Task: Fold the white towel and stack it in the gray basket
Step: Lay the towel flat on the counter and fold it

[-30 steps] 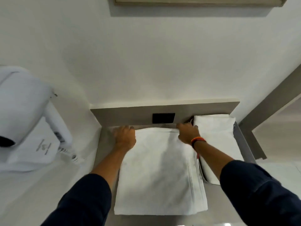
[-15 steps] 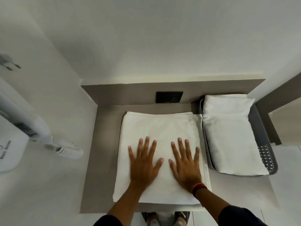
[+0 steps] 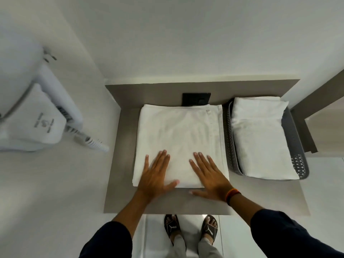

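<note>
- White towel (image 3: 178,138) lies folded flat on the gray counter (image 3: 122,183), a squarish stack, its far edge just in front of a black wall plate (image 3: 195,98).
- Left hand (image 3: 155,175) I see spread palm-down on the towel's near-left corner, fingers splayed, gripping nothing.
- Right hand (image 3: 210,177) likewise flat and unclenched on the near-right corner; its thumb sits off the cloth on bare counter. Orange-and-dark band (image 3: 231,195) at that wrist.
- Gray basket (image 3: 296,146) stands just right of the towel, nearly touching it, with another folded towel (image 3: 258,138) lying inside.
- White wall-mounted dryer (image 3: 37,112) on the left wall, well apart.
- Sandalled feet (image 3: 191,228) visible below the counter edge.
</note>
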